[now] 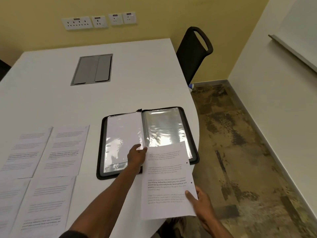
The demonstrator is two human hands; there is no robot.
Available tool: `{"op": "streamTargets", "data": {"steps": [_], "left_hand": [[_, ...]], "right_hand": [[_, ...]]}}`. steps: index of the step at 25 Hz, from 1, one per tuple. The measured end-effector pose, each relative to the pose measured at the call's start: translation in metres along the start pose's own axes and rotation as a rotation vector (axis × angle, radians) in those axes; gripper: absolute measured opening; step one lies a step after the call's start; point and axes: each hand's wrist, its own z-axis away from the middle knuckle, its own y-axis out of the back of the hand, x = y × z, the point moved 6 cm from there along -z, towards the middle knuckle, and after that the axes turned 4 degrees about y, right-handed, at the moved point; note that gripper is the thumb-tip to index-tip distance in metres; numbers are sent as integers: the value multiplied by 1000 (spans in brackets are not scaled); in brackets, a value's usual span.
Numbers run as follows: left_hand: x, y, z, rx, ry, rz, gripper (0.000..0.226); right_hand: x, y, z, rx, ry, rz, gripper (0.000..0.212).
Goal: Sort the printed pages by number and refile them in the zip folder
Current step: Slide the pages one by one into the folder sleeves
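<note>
Zip folder lies open, centre-right of frame, on the white table. Right hand, lower right, pinches the printed page at its right edge, thumb on top; the page's top end overlaps the folder's right-side sleeve. Left hand is at the folder's spine, fingertips on the sleeve edge, grip unclear. Four loose pages are spread flat at lower left. Black chair at upper right.

Held page: handwritten "5" top right corner; bold lines partly legible, "slower pace... strong community bonds, local traditions". Rest too blurred.
</note>
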Motion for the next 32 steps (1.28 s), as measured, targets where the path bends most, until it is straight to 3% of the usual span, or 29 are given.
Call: {"op": "streamTargets", "data": {"steps": [2,5,8,13,15,18,21,26,29,32], "left_hand": [[11,3,-24,52,49,113,21],[19,-3,-38,-28,80,198,7],[21,-10,-46,-101,104,238,6],[11,-22,-40,-194,341,348,11],[7,-26,-40,-182,358,326,10],[4,-33,-40,-150,143,57,17],[8,-48,-31,-117,-277,-365,21],[8,-91,-15,-272,-703,-895,15],[1,-105,-16,-283,-798,-1126,20],[4,-111,-13,-238,-877,-1216,19]], "right_hand": [[-3,-1,3,3,0,-36,19],[-8,-2,6,24,0,-60,19],[-12,-4,11,48,0,-89,19],[1,-8,25,63,-63,-142,21],[7,-8,33,80,-78,-162,20],[14,-5,44,127,-93,-186,19],[24,5,53,200,-105,-190,17],[40,23,68,323,-116,-151,17],[47,32,76,384,-120,-138,16],[50,33,85,393,-128,-155,17]]}}
